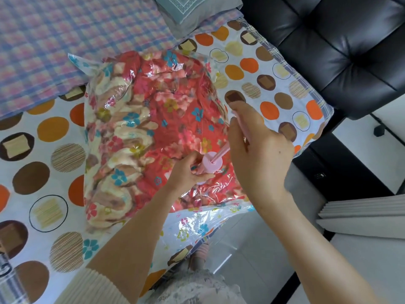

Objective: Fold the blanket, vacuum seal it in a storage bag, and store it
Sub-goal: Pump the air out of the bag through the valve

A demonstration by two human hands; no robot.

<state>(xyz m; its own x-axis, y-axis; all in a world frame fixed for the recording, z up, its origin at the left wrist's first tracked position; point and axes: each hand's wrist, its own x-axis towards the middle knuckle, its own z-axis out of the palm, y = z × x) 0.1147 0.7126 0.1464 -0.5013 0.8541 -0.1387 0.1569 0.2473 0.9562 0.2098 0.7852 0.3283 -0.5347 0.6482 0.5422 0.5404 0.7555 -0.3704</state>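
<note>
The likeliest failure is a lost seal at the valve. If the pump (211, 164) is tilted or lifted while the rod (223, 151) is worked, air would be let back into the bag (197, 224) and the effort wasted. The rod is drawn out at a slant, so it could also be bent by a sideways pull. The bag's near edge overhangs the bed (50, 132); whether the closure there is fully sealed cannot be told, and a leak could be missed.

The pump's barrel is held near its foot by the left hand (188, 172), with fingers and thumb curled round it. The rod's upper end is gripped by the right hand (258, 150), fingers closed round it, up and to the right of the barrel.

The blanket (153, 119), red and cream with flowers, is contained wholly inside the clear bag, which lies on the spotted bed mid-scene. The plastic is wrinkled over it, but the bundle is judged not yet flat.
</note>
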